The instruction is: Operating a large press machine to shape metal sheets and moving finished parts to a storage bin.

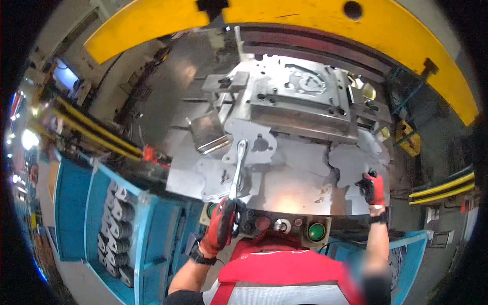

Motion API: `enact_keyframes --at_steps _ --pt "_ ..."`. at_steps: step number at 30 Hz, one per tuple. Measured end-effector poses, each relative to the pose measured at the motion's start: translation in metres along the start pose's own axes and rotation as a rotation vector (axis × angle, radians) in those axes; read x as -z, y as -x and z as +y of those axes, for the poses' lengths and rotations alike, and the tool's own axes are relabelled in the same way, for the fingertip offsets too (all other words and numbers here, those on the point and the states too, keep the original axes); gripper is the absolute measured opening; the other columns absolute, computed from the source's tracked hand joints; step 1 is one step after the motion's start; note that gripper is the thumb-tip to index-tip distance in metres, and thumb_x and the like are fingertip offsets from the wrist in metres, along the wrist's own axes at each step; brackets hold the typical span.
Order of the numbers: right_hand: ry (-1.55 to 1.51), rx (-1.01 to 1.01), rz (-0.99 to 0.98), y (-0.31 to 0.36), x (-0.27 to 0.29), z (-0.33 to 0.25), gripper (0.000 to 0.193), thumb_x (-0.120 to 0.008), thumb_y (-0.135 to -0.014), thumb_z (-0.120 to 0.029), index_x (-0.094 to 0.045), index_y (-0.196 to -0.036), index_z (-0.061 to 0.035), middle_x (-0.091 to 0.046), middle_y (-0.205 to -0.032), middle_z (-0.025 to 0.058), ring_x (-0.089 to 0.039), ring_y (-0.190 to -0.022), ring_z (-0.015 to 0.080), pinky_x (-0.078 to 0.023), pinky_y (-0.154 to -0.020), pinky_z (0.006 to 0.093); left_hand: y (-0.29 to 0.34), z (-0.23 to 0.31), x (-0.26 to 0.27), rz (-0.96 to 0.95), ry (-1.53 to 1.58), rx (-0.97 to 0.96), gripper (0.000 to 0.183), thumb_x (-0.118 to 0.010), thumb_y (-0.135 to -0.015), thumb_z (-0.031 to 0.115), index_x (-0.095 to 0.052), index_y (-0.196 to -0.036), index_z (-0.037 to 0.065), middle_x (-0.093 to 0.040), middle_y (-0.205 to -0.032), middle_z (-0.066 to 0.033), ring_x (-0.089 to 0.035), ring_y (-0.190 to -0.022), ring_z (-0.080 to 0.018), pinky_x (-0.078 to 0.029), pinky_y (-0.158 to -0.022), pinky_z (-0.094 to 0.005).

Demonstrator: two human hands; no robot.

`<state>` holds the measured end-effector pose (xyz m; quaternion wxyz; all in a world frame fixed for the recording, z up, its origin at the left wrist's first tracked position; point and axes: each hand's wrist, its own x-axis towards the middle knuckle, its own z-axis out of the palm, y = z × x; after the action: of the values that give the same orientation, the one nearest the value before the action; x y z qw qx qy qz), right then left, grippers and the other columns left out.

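My left hand [222, 223], in a red and black glove, is closed round the handle of a long silver tool [237, 175] with a rounded end. That end lies against a flat grey metal plate [264, 147] with cut-out holes, above the near left of the press bed. Similar cut plates [213, 175] lie beneath and to its left. At the right, my gloved right hand [373, 188] has its fingers curled at a flat grey sheet-metal blank [351, 162]; its fingertips are partly hidden.
Behind stands a steel die block [305, 112] with a cut shape on top. A yellow press beam [305, 12] arches across the far side. Blue bins [147, 229] at the left hold stacked metal parts [116, 229]. Green buttons [316, 232] sit on a panel before me.
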<state>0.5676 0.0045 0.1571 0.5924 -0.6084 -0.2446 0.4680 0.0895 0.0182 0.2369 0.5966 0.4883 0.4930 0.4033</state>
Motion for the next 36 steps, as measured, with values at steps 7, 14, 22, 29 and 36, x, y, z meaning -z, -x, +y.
enact_keyframes --at_steps 7,14,22,29,36 --pt "-0.075 0.054 -0.002 0.073 -0.027 -0.025 0.017 -0.054 -0.079 -0.008 -0.054 -0.096 -0.0042 -0.053 -0.078 0.0021 -0.057 -0.063 0.0162 -0.053 -0.058 0.0342 0.075 -0.022 0.047 0.21 0.273 0.374 0.028 -0.045 -0.09 0.034 -0.054 -0.088 0.007 -0.042 -0.057 0.0042 -0.036 -0.039 -0.0044 -0.028 -0.034 -0.0191" --pt "-0.119 0.286 -0.186 0.043 -0.139 -0.1 0.04 -0.055 -0.079 -0.008 -0.049 -0.117 -0.0011 -0.058 -0.103 0.007 -0.059 -0.08 0.0157 -0.052 -0.065 0.0292 0.075 -0.026 0.061 0.178 0.35 0.344 0.021 -0.05 -0.085 0.028 -0.056 -0.086 0.007 -0.045 -0.055 0.0019 -0.04 -0.037 -0.0072 -0.031 -0.033 -0.0215" --pt "-0.097 0.425 -0.033 -0.107 -0.219 -0.119 0.031 -0.06 -0.071 -0.001 -0.055 -0.102 -0.0022 -0.062 -0.089 0.0085 -0.061 -0.074 0.0175 -0.05 -0.068 0.0284 0.089 -0.048 0.055 0.376 0.476 0.231 0.033 -0.045 -0.087 0.042 -0.056 -0.088 0.01 -0.044 -0.055 0.0056 -0.039 -0.04 -0.0055 -0.03 -0.034 -0.0193" --pt "0.303 0.734 0.273 -0.194 -0.263 -0.097 0.038 -0.068 -0.064 -0.005 -0.055 -0.099 0.0012 -0.062 -0.083 0.0114 -0.06 -0.073 0.0214 -0.048 -0.067 0.0315 0.084 -0.021 0.04 0.513 0.436 0.261 0.035 -0.046 -0.087 0.043 -0.053 -0.083 0.008 -0.041 -0.052 0.0033 -0.032 -0.033 -0.0065 -0.026 -0.029 -0.0214" --pt "1.077 0.509 0.294 -0.189 -0.261 -0.124 0.04 -0.064 -0.06 -0.021 -0.062 -0.092 0.0025 -0.053 -0.103 0.026 -0.054 -0.097 0.0357 -0.043 -0.087 0.0374 0.08 -0.052 0.055 0.635 0.491 0.143 0.032 -0.044 -0.09 0.039 -0.052 -0.086 0.008 -0.043 -0.056 0.0035 -0.034 -0.035 -0.0061 -0.028 -0.031 -0.0193"
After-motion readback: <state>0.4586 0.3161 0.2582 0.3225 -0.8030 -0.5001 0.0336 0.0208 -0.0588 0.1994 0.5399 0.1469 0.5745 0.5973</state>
